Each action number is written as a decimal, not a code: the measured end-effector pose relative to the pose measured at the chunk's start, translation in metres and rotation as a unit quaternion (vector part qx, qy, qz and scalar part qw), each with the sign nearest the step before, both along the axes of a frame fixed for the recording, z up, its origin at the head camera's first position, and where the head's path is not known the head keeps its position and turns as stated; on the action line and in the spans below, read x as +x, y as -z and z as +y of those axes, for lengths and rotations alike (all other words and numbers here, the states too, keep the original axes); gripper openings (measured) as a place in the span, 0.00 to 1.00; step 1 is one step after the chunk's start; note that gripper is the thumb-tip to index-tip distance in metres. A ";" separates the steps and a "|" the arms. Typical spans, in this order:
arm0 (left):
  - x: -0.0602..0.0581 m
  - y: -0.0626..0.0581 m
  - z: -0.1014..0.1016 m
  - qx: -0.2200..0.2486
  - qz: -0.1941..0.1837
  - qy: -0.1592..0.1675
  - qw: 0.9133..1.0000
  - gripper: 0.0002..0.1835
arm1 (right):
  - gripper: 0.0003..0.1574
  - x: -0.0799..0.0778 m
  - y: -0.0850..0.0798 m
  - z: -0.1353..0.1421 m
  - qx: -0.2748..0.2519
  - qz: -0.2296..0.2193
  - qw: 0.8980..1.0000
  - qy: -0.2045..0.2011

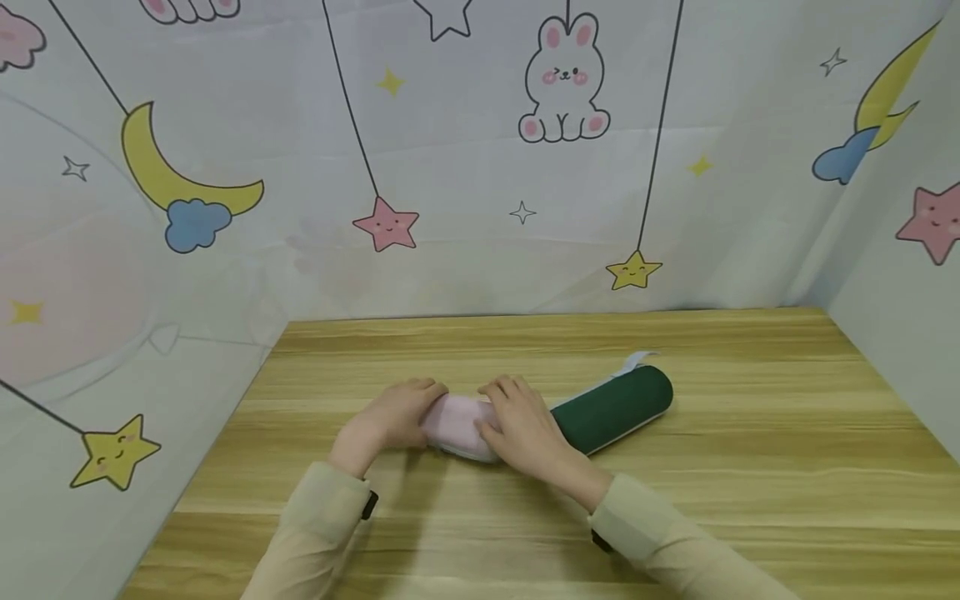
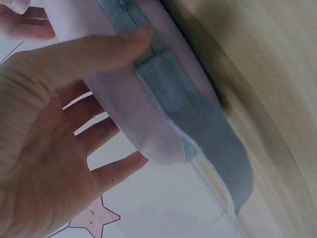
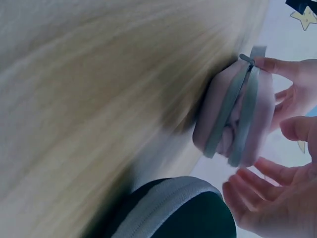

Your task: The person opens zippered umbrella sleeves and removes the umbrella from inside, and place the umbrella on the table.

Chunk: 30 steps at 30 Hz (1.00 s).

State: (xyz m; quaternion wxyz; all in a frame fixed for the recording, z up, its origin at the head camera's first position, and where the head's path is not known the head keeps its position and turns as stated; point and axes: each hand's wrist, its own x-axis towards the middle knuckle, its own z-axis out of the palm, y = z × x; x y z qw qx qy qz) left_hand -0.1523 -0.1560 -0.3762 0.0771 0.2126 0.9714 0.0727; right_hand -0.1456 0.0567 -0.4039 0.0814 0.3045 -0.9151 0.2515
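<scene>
A pink zippered pencil case [image 1: 459, 423] lies on the table between both hands. My left hand [image 1: 396, 417] holds its left end, the thumb over the zipper side and fingers behind, as the left wrist view shows. A grey-blue tab [image 2: 198, 129] sticks out past that end. In the right wrist view the zipper tapes [image 3: 246, 114] stand parted, with the slider [image 3: 246, 58] at the left thumb. My right hand [image 1: 528, 433] is at the case's right end, fingers extended and thumb apart, fingertips right at its edge.
A dark green cylindrical case [image 1: 618, 407] with a pale zipper band lies just right of the right hand, its light strap [image 1: 636, 362] at the far end. The wooden table [image 1: 712, 517] is bordered by white printed cloth [image 1: 465, 158] at the back and sides.
</scene>
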 end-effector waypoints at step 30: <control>0.001 0.017 0.010 -0.010 0.128 0.003 0.992 0.35 | 0.15 0.009 0.009 -0.009 -0.076 -0.222 0.972 -0.008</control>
